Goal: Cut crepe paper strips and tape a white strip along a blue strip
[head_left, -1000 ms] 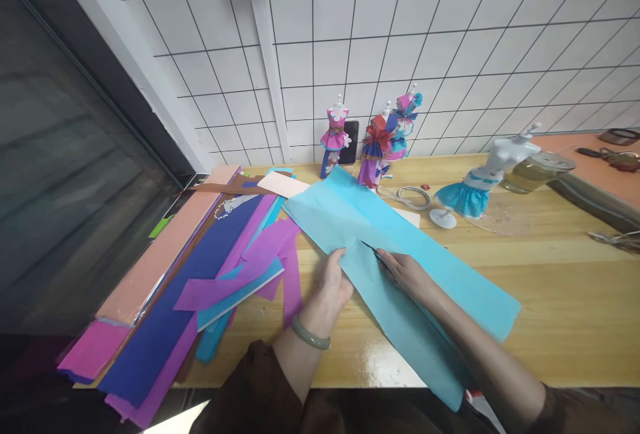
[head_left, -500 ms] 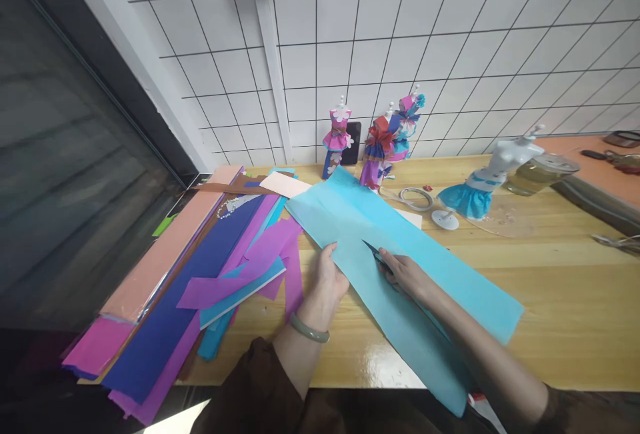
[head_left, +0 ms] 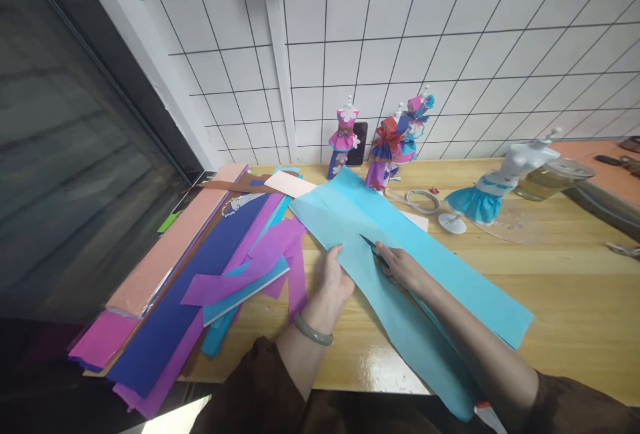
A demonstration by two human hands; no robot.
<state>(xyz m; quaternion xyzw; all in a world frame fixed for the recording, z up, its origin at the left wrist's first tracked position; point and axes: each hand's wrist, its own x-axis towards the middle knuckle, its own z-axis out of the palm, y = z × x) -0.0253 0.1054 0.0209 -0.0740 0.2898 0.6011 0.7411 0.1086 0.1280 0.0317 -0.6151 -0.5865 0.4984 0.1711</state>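
A large light-blue sheet of crepe paper (head_left: 350, 207) lies slantwise over the table, its near end hanging past the front edge. My left hand (head_left: 335, 277) pinches the sheet's left edge, thumb on top and fingers beneath. Dark-bladed scissors (head_left: 369, 242) are in my right hand (head_left: 403, 267), their blades pointing up and left over the paper. A cut runs from the blades down toward the near end, partly covered by my right forearm. The scissors' handles are mostly hidden by my fingers.
Folded crepe paper (head_left: 190, 294) in several colours is piled at left, with purple strips (head_left: 260, 261) on top. Small dressed mannequins (head_left: 345, 134) and a phone (head_left: 358, 144) stand by the tiled wall. At right are a white mannequin in a blue skirt (head_left: 477, 203) and a jar (head_left: 553, 181).
The scissors' tip sits slightly farther up the sheet, and the blades look more closed. The whole view has shifted a little, so the table things appear farther right.
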